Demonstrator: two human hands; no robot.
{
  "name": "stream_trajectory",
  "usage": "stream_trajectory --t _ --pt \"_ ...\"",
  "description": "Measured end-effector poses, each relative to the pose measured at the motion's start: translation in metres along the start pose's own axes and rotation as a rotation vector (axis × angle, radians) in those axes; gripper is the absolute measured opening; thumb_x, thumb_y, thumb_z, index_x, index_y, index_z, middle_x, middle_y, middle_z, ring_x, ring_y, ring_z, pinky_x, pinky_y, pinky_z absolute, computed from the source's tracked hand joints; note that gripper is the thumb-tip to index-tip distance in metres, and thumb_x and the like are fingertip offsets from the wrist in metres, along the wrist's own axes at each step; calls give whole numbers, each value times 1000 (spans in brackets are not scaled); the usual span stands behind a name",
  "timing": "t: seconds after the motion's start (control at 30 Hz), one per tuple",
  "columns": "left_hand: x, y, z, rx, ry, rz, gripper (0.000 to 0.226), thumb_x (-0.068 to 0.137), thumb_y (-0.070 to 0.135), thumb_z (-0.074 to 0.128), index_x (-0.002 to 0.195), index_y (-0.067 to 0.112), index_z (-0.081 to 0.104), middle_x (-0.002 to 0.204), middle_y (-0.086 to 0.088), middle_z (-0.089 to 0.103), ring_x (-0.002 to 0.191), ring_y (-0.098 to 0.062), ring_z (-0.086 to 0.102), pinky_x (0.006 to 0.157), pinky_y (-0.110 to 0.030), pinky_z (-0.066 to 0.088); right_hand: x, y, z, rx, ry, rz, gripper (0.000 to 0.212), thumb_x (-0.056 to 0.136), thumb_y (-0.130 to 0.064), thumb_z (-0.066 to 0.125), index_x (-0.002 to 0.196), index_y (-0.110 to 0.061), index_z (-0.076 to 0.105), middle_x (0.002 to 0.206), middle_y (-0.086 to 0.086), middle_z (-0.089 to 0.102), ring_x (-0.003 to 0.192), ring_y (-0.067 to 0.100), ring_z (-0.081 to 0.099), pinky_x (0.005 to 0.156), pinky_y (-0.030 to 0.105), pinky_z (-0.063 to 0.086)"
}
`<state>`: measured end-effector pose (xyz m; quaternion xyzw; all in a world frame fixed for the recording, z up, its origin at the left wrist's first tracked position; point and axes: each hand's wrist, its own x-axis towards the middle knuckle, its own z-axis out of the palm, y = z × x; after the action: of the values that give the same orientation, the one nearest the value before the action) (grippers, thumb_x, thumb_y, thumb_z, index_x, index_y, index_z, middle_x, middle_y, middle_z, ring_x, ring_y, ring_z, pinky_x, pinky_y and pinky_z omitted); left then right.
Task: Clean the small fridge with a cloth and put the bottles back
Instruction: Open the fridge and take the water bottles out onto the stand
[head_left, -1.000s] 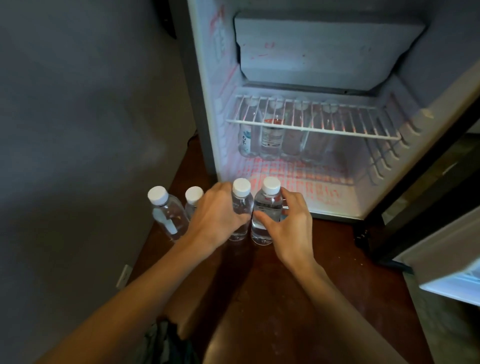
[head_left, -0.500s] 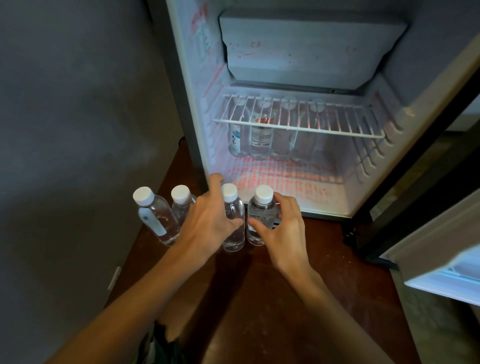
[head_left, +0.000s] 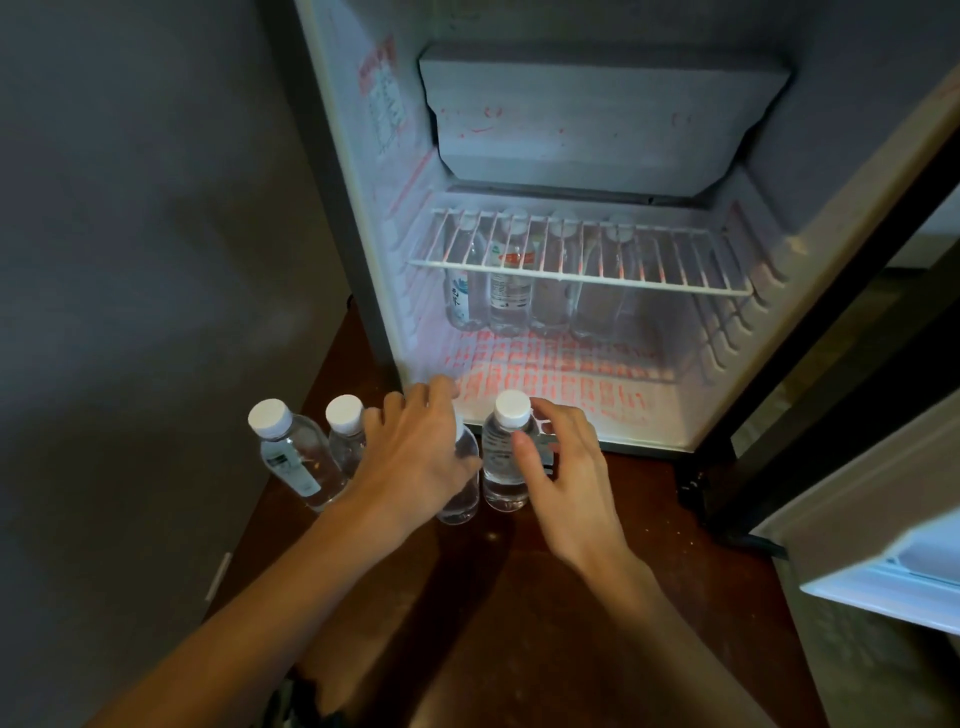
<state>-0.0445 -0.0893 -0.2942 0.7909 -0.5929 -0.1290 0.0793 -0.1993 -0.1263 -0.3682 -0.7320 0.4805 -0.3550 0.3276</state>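
Observation:
The small fridge (head_left: 363, 218) stands open on a dark wooden floor, lit inside. Several water bottles (head_left: 511, 291) stand at its back under a white wire shelf (head_left: 582, 275). In front of it, more clear white-capped bottles stand in a row. My left hand (head_left: 415, 457) wraps over the top of the third bottle (head_left: 462, 493) and hides its cap. My right hand (head_left: 566, 467) holds the rightmost bottle (head_left: 504, 462), thumb on its front and fingers behind. Two bottles stand free further left, one (head_left: 291, 457) leaning outward and one (head_left: 345, 431) partly behind my left hand. No cloth is in view.
A grey wall (head_left: 130, 260) runs close along the left. The fridge door (head_left: 883, 530) hangs open at the right, near my right arm. The fridge's bottom shelf (head_left: 571, 379) in front of the stored bottles is bare. A frozen compartment (head_left: 597, 119) fills the top.
My left hand has slid up and over the third bottle's cap, which showed before. My right hand stays round the rightmost bottle. The view has shifted slightly.

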Motion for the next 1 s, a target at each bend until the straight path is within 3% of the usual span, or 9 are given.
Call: stream_trajectory --t 0.13,0.23,0.33,0.43,0.57,0.77,0.87,0.93,1.0 --pt "13 12 -19 -311 -18 3 50 92 34 64 137 28 45 136 6 51 124 -19 48 108 -38 35 16 9 -17 51 128 17 39 101 -34 47 137 -18 51 127 -6 53 116 8 52 101 37 47" --pt "39 35 -27 -850 -111 -28 34 96 10 55 128 20 60 122 5 63 105 -8 59 82 -19 49 44 19 -25 99 210 85 38 101 -21 49 138 -15 49 129 -5 50 118 12 51 104 41 46" --pt "83 59 -22 -864 -156 45 37 99 3 47 133 14 54 123 4 59 95 -11 59 65 -13 49 79 26 -27 102 240 123 41 99 -14 51 140 -9 46 136 5 48 127 22 49 106 45 43" --pt "123 72 -12 -862 -199 29 22 100 8 47 111 22 59 102 -6 65 87 -21 62 88 -44 57 115 27 -32 18 280 150 44 95 -7 55 138 0 46 137 16 48 128 29 47 108 36 38" --pt "154 85 10 -745 -187 -47 20 97 20 50 103 7 64 101 -23 69 95 -38 68 89 -55 55 153 26 -35 14 289 213 50 93 -12 56 140 1 45 141 22 44 131 36 44 113 38 34" --pt "170 107 27 -669 14 -79 35 102 26 45 126 5 60 126 -24 61 113 -41 60 94 -46 51 182 38 -40 -13 202 237 47 95 -23 47 136 0 54 143 22 49 135 35 44 116 45 31" --pt "172 111 26 -746 41 -148 34 101 23 51 123 0 61 121 -20 63 116 -36 59 96 -41 50 183 41 -49 -18 31 473 19 98 -13 43 105 -5 59 104 20 56 109 27 53 90 35 42" --pt "173 113 23 -808 83 -195 31 99 25 57 122 5 63 117 -12 62 114 -30 59 97 -37 49 183 41 -53 -19 -2 469 34 99 -24 40 117 -3 60 120 19 59 122 26 50 100 34 40" --pt "172 113 26 -873 186 -146 25 96 17 60 120 8 62 116 -11 62 109 -26 57 99 -32 45 185 42 -51 -10 204 264 60 90 -39 41 136 -3 53 143 20 50 135 32 44 115 43 31"
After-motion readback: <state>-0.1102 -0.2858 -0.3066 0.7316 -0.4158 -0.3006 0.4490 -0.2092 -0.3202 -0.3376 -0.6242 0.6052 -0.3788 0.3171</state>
